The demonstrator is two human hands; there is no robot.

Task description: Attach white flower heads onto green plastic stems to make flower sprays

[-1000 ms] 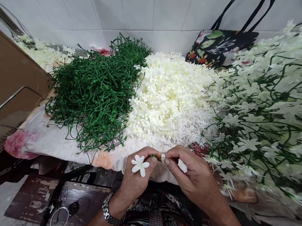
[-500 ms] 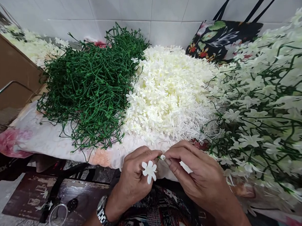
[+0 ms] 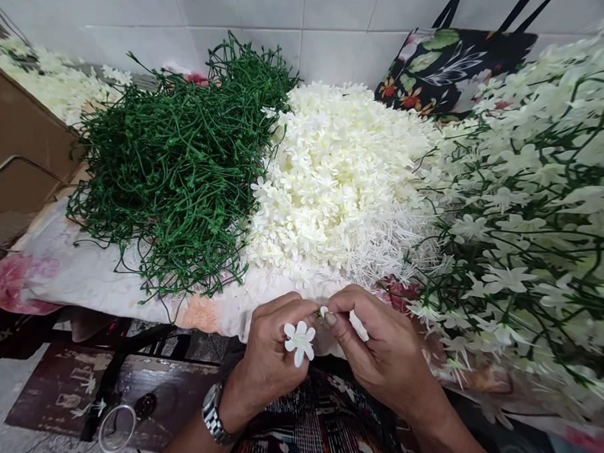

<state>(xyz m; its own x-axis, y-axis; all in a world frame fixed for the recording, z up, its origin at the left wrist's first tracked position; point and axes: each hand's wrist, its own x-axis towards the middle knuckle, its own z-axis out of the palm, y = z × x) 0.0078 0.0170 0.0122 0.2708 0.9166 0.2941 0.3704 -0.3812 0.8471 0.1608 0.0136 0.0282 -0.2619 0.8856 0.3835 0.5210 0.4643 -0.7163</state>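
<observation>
My left hand [image 3: 269,348] is closed on a green artificial flower stem, mostly hidden by the fingers. A white artificial flower [image 3: 299,343] shows against that hand, its petals spread towards me. Between the fingertips of both hands, the stem's green tip meets a small white piece [image 3: 323,311]. My right hand [image 3: 389,350] pinches this piece between thumb and forefinger. More white petals [image 3: 358,326] show behind the right thumb. Beyond my hands lie a heap of loose white blossoms [image 3: 328,181] and, to its left, a heap of green plastic stems [image 3: 174,174].
Finished-looking white flower sprays [image 3: 527,229] crowd the right side. A black floral bag [image 3: 453,69] leans on the tiled wall. At left are a cardboard box [image 3: 23,124] and a brown wooden bench [image 3: 165,387] with a clear plastic ring [image 3: 117,429]. Floral cloth [image 3: 100,274] covers the table.
My right fingers have shifted slightly left against the small white piece at the stem tip. The left hand keeps its grip. The whole view has shifted slightly.
</observation>
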